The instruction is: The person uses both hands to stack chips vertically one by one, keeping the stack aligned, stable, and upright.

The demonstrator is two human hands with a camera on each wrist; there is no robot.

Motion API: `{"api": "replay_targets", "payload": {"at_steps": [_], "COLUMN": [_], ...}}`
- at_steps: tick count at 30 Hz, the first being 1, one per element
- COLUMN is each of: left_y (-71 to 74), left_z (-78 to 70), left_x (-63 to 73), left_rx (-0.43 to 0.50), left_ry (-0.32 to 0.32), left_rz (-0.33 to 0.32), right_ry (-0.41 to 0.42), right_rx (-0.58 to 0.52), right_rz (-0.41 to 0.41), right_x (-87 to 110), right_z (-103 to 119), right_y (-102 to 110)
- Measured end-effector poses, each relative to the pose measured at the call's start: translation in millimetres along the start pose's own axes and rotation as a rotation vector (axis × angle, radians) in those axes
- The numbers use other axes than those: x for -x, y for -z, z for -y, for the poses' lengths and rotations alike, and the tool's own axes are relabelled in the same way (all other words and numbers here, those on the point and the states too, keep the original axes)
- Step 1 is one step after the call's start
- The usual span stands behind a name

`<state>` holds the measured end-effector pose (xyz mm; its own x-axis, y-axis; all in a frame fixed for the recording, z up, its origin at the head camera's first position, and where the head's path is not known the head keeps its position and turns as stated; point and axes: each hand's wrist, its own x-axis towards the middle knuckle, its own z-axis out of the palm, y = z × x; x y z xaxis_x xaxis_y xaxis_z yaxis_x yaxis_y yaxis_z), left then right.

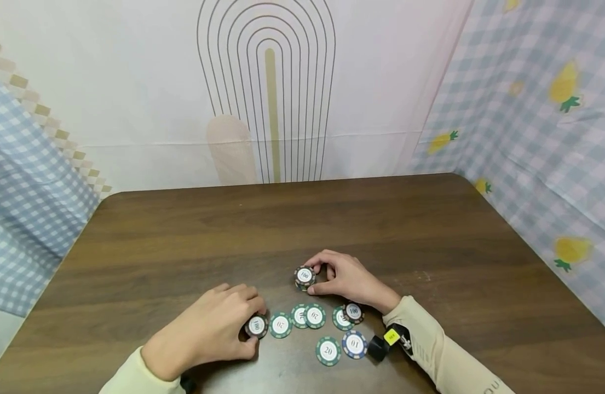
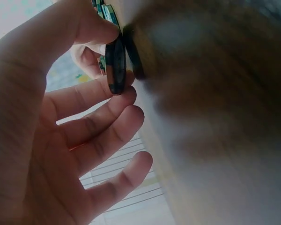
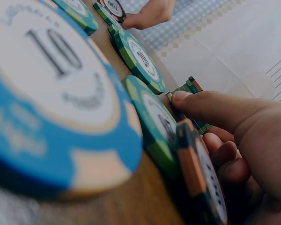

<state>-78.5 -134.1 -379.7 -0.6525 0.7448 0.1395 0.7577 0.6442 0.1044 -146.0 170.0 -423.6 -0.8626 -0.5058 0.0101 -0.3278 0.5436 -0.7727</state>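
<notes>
1. Blue 10 chip [image 3: 61, 98] lies nearest the right-wrist camera, flat on the bench [image 1: 184, 235], well apart from the far edge.
2. Closer to that edge, roughly midway between the left and right edges, stands the chip stack [image 1: 304, 277], its top marked 100.
3. Right hand [image 1: 350, 277] is narrowed on the stack, thumb and finger at its side.
4. Left hand [image 1: 211, 323] pinches a black 100 chip [image 1: 256, 325], the other fingers loosely spread.
5. Stacking seems the step in hand; setting down or lifting, I cannot tell. Next, judging by this, calls for a light, level grip to keep the stack square.
</notes>
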Motion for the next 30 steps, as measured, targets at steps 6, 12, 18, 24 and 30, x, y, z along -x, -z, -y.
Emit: {"api": "replay_targets", "payload": {"at_steps": [6, 12, 18, 24, 30], "left_y": [-2.8, -3.9, -3.0, -0.1, 4.4], "left_z": [1.0, 3.5, 7.1, 9.8, 12.1], "left_x": [1.1, -0.2, 1.5, 2.6, -1.0], "left_rx": [0.033, 0.064, 0.064, 0.059, 0.071], "left_ry": [0.005, 0.001, -0.003, 0.010, 0.006], "left_rz": [-0.010, -0.012, -0.016, 0.018, 0.024], "right_ry": [-0.010, -0.004, -0.003, -0.005, -0.006], "right_rx": [-0.005, 0.001, -0.009, -0.009, -0.006], "right_rz": [0.001, 0.003, 0.002, 0.008, -0.001], "right_x": [0.4, 0.0, 0.4, -0.8, -0.4], "right_z": [2, 1, 0, 1, 1], "right_y": [-1, -2, -4, -5, -1]}}
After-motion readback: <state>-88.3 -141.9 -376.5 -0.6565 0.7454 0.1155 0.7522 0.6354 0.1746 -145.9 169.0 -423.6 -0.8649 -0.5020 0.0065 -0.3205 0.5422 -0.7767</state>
